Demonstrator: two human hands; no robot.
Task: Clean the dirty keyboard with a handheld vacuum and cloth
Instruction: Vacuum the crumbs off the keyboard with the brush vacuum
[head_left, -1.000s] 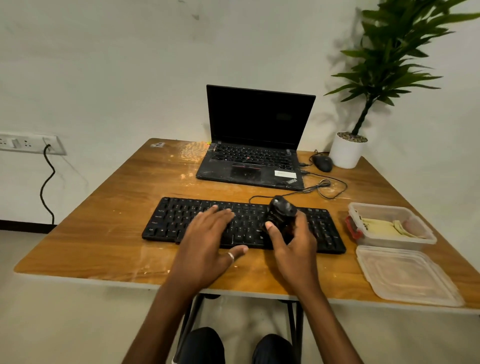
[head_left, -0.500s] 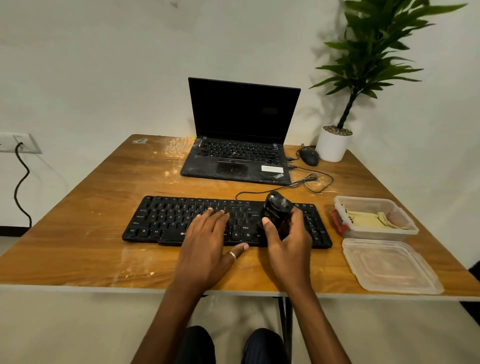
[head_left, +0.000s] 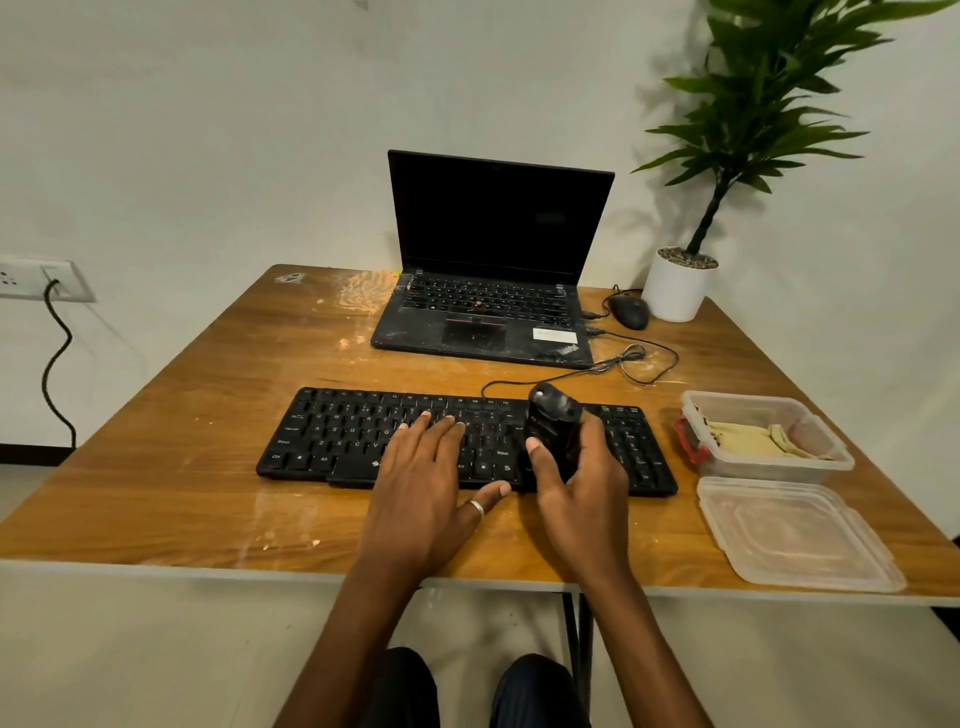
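A black wired keyboard (head_left: 337, 434) lies across the wooden table (head_left: 182, 483) in front of me. My left hand (head_left: 423, 483) rests flat on its middle keys, fingers straight, a ring on the thumb. My right hand (head_left: 584, 488) grips a small black handheld vacuum (head_left: 553, 423), held upright on the keyboard's right half with its lower end hidden by my fingers. A yellowish cloth (head_left: 753, 439) lies folded in a clear plastic box (head_left: 779, 467) to the right of the keyboard.
An open black laptop (head_left: 493, 270) stands behind the keyboard, with a black mouse (head_left: 629, 310) and a potted plant (head_left: 680, 283) at the back right. The box's clear lid (head_left: 795, 535) lies near the front right edge. A coiled cable (head_left: 639, 364) runs behind the keyboard.
Only the camera view shifted a little. Both hands and the vacuum stay where they were on the keyboard.
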